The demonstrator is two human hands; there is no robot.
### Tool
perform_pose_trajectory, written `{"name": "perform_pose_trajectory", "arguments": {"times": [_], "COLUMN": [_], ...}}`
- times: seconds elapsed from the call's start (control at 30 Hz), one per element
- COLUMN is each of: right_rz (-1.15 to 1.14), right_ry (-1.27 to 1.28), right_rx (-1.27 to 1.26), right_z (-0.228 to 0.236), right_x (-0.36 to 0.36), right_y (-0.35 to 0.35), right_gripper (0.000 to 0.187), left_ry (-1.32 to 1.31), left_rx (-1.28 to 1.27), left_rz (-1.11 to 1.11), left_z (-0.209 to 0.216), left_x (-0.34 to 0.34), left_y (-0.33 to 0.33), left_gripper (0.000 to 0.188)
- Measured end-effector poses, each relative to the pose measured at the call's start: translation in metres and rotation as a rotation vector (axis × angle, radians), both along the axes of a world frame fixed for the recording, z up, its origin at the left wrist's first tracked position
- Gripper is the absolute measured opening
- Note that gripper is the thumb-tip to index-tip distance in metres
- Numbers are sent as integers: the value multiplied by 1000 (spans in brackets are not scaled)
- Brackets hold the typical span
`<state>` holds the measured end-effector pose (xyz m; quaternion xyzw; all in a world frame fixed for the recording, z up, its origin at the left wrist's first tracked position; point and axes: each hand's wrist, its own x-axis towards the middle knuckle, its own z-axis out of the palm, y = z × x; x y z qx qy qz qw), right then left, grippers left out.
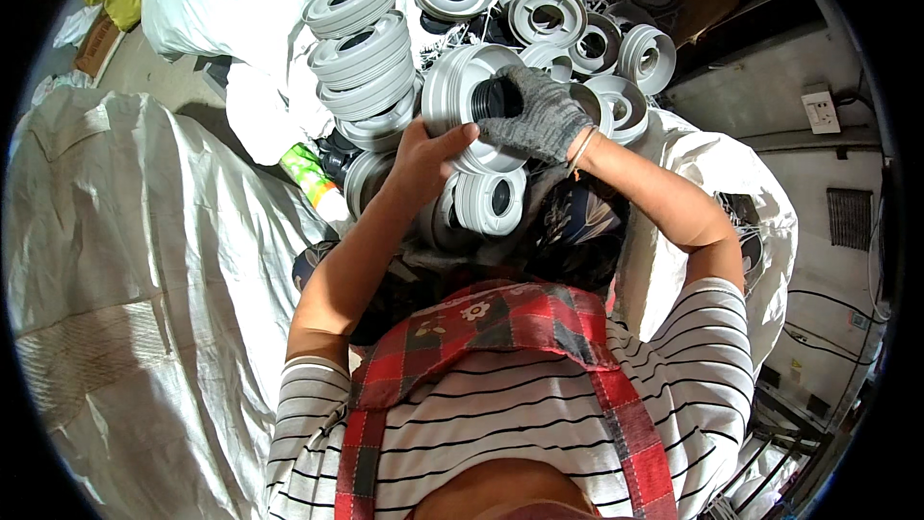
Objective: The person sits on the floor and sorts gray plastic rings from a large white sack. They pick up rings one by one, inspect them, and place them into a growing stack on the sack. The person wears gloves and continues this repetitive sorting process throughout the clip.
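Observation:
My bare left hand point(430, 162) grips the lower left rim of a light grey ribbed plastic ring point(449, 85), its thumb laid over the edge. At the ring's centre sits a black threaded piece point(489, 104). My right hand point(541, 116), in a grey knit glove, closes its thumb and fingers round that black piece. Whether the piece is seated in the ring or only held against it, I cannot tell. Just below both hands lies another grey ring with a black centre point(489, 202), near my lap.
Stacked grey rings point(361, 63) stand left of my hands. Beyond lies a heap of similar rings point(547, 14) with thin white plastic scraps. White woven sacks point(144, 260) spread at the left, and another sack point(698, 159) stands at the right. A wall socket point(820, 110) is at far right.

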<state>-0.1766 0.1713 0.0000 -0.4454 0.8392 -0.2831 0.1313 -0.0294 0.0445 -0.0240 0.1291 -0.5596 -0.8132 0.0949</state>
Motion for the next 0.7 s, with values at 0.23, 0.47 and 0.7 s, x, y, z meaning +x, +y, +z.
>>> {"name": "perform_pose_trajectory", "arguments": {"times": [0.23, 0.47, 0.7], "right_rz": [26, -187, 119], "right_ry": [49, -1005, 8], "right_rx": [-27, -235, -359], "right_z": [1, -13, -23], "right_x": [4, 6, 4], "right_y": [4, -2, 1], "right_gripper": [71, 46, 56], "left_ry": [-16, 63, 150], "left_rx": [207, -322, -280], "left_rz": [4, 111, 62], "left_z": [-9, -25, -23], "left_x": [2, 0, 2], "left_y": [5, 9, 5], "left_gripper": [45, 61, 67]}}
